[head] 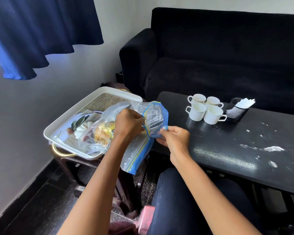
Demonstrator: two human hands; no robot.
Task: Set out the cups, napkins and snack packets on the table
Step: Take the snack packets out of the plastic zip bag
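A person's two hands work at the mouth of a clear zip-top bag (pixel 143 143) edged in blue, held in the air between a white tray (pixel 64 123) and a black counter (pixel 244 143). The left hand (pixel 128 123) has its fingers curled over one side of the bag's opening, gripping the plastic near the zip strip. The right hand (pixel 174 135) pinches the opposite lip of the opening between thumb and fingertips, so the mouth gapes between the two. Through the bag's clear wall, at its left end over the tray, show snack packets (pixel 102 133) in yellow and orange wrapping; how many there are cannot be told. The tray sits on a small dark stand (pixel 71 162) with a gold-coloured handle, to the left of the counter, and holds a woven mat and a printed sheet with leaves and a white gourd. On the counter, well apart from the hands, four white cups (pixel 204 108) stand upright in a tight cluster, touching or nearly so, their handles turned outward. Just beside them on the right stands a black mesh holder (pixel 237 111) with white napkins (pixel 244 102) rising from its top. White smudges mark the counter's worn top. Behind it stands a dark sofa (pixel 227 53); a blue curtain (pixel 41 34) hangs at upper left. The person's dark-trousered knee (pixel 185 200) shows below.
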